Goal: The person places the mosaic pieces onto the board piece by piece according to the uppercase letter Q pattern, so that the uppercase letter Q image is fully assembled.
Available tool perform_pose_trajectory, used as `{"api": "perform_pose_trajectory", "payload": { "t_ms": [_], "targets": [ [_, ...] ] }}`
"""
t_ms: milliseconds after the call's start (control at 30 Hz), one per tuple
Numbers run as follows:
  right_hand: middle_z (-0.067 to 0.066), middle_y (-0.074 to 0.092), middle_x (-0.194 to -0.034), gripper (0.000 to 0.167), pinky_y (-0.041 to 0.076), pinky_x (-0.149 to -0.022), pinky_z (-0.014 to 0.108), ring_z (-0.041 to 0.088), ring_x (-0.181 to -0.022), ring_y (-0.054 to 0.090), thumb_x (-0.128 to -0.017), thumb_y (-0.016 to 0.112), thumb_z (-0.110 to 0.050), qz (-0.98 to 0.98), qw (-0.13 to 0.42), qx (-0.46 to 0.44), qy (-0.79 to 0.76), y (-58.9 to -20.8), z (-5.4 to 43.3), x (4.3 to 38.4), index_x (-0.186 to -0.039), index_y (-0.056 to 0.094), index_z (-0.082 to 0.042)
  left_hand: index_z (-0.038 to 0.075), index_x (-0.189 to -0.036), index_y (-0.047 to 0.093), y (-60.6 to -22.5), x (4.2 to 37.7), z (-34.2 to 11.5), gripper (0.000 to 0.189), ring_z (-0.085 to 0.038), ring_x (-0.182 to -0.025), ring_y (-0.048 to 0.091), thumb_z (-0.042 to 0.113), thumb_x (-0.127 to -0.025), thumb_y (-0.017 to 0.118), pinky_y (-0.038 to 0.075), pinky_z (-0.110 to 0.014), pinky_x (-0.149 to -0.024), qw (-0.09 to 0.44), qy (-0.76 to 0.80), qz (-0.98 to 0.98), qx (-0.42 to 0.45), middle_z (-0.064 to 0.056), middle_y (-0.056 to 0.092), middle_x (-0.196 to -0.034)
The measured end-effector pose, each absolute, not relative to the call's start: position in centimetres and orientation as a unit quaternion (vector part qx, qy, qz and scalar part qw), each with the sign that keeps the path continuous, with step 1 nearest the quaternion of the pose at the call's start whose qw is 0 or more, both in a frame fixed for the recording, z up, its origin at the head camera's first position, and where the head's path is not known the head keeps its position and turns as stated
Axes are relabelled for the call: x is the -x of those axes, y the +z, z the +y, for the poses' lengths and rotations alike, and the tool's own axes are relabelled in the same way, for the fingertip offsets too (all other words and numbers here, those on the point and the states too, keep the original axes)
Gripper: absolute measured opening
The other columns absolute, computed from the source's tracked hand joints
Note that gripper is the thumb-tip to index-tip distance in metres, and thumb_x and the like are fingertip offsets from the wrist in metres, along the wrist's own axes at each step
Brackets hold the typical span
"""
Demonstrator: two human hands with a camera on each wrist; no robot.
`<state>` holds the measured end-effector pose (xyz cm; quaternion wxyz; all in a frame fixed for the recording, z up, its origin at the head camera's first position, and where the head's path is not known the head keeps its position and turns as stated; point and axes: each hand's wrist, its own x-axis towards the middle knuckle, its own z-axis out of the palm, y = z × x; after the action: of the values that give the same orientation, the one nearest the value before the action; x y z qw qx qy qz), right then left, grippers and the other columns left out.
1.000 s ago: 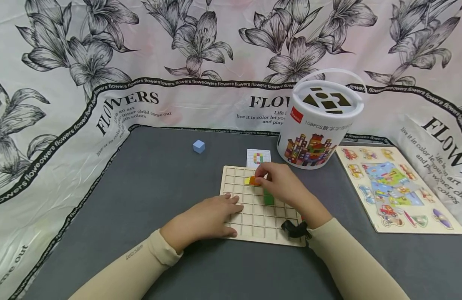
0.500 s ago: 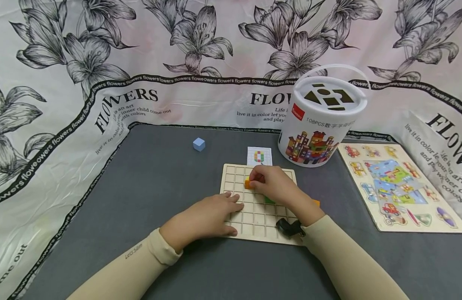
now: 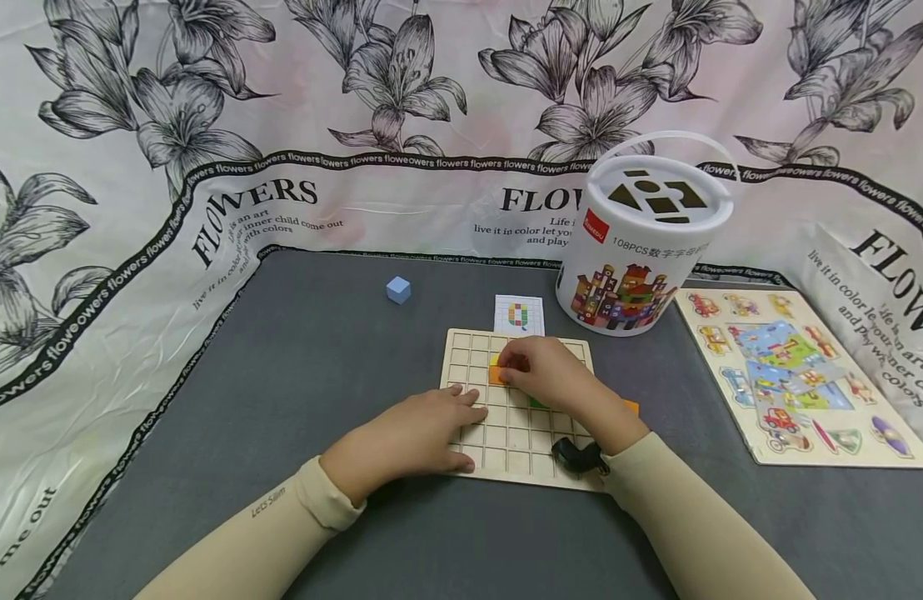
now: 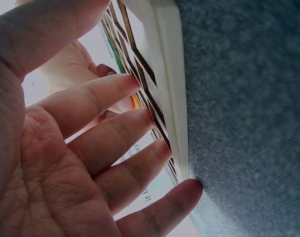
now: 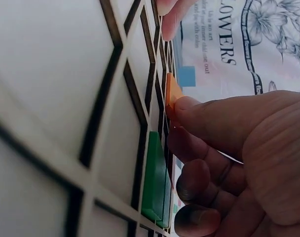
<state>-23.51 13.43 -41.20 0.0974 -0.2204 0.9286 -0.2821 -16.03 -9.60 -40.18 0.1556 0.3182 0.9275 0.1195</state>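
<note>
A pale wooden grid board (image 3: 506, 450) lies on the grey table. My left hand (image 3: 420, 433) rests on its left side with the fingers spread; in the left wrist view the fingertips (image 4: 162, 145) lie along the board's edge. My right hand (image 3: 547, 371) is over the upper part of the board. Its thumb and finger pinch an orange block (image 5: 172, 94), low at the grid cells. Just beyond this block a bit of a yellow block (image 3: 495, 360) shows. Green blocks (image 5: 152, 182) sit on the board beneath the right hand, mostly hidden in the head view.
A small card (image 3: 518, 315) with a coloured pattern lies behind the board. A blue cube (image 3: 398, 290) is farther left. At the back right stands a white bucket (image 3: 634, 250), with a picture puzzle board (image 3: 799, 446) beside it. Something orange (image 3: 631, 407) shows past the right wrist.
My right hand has moved slightly left and nearer with the orange block, from beside the yellow block to the near side of it. The left hand has stayed in place.
</note>
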Motion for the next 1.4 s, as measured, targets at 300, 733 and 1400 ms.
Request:
{"api": "perform_pose_trajectory", "payload": {
  "t_ms": [300,733,1400],
  "targets": [
    [0.003,0.075,-0.098,0.012,0.053,-0.075,0.035,0.017,-0.082,0.061,-0.106,0.072,-0.018,0.928,0.07,0.21,-0.301,-39.9,14.6,23.4,-0.113,0.08,-0.011,0.014,-0.154,0.065,-39.9,16.1,-9.5,0.069,-0.032,-0.161,0.043,0.038,-0.093,0.088,0.043,-0.052,-0.127,0.164,0.116,0.928,-0.313,-0.009,0.052,-0.168],
    [0.007,0.076,-0.103,0.019,0.051,-0.066,0.034,0.018,-0.078,0.059,-0.106,0.072,-0.019,0.955,0.058,0.135,-0.256,-37.9,25.3,20.4,-0.12,0.078,-0.008,0.015,-0.156,0.063,-40.0,15.8,-9.5,0.07,-0.033,-0.162,0.041,0.036,-0.093,0.088,0.041,-0.054,-0.128,0.17,0.127,0.928,-0.305,-0.01,0.051,-0.169],
    [0.002,0.072,-0.1,0.012,0.047,-0.068,0.035,0.014,-0.078,0.056,-0.1,0.08,-0.018,0.956,0.105,0.162,-0.222,-40.3,28.2,18.3,-0.108,0.076,-0.01,0.015,-0.155,0.064,-40.0,15.8,-9.5,0.069,-0.032,-0.161,0.042,0.034,-0.093,0.089,0.042,-0.053,-0.128,0.163,0.131,0.927,-0.31,-0.01,0.053,-0.167]
  ]
}}
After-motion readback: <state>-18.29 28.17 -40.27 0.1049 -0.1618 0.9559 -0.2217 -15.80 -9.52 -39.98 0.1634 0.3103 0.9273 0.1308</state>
